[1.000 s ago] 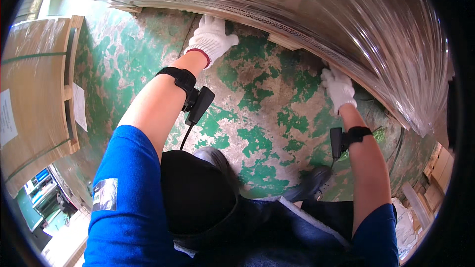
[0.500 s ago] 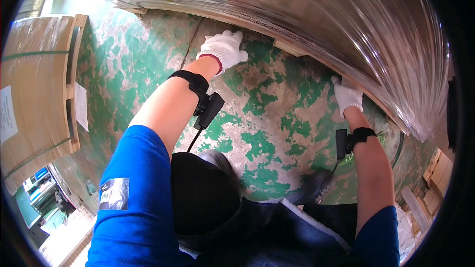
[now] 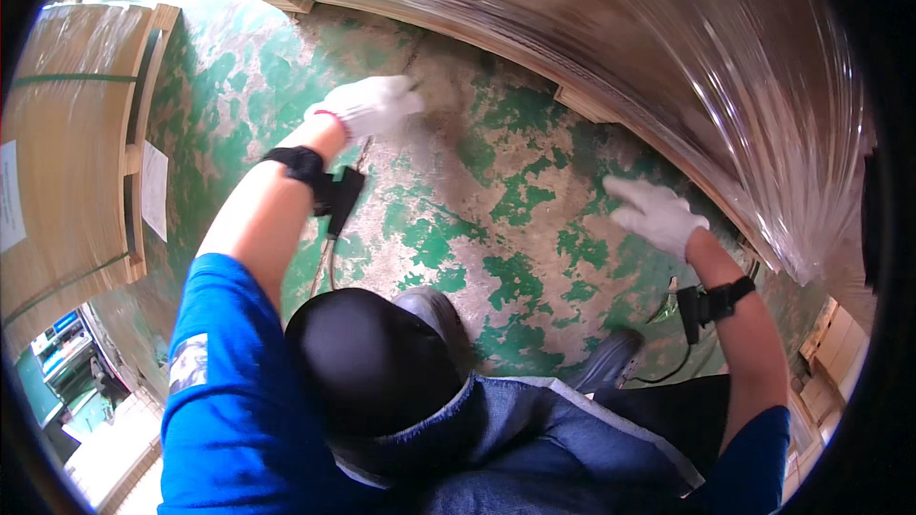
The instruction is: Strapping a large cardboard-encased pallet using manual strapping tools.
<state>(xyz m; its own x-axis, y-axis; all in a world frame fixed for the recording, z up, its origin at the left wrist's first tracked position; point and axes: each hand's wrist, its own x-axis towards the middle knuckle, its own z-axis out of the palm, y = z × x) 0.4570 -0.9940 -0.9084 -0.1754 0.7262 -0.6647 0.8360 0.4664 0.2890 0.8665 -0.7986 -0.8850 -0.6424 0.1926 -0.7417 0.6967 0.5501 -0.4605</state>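
Observation:
My left hand [image 3: 375,107], in a white knit glove with a red cuff edge, hangs above the floor at the upper left of centre. It is blurred by motion; its fingers point to the right, and I see nothing held. My right hand [image 3: 658,215], also in a white glove, is open with fingers stretched leftward, a little short of the pallet's lower edge. In front of both hands stands a large load [image 3: 611,10] wrapped in clear stretch film. Under it a wooden pallet block [image 3: 584,103] shows. Each forearm wears a black strapped device, the left one [image 3: 336,198] with a cable.
At the left is another wrapped cardboard load [image 3: 72,143] with a green strap and a wooden pallet side. The floor [image 3: 515,200] has worn green paint. My shoes [image 3: 611,359] stand below. Wooden pieces [image 3: 832,362] lie at the lower right.
Both hands have come away from the bottom edge of the wrapped load. The left moved left and slightly down; the right moved down, its fingers now spread leftward.

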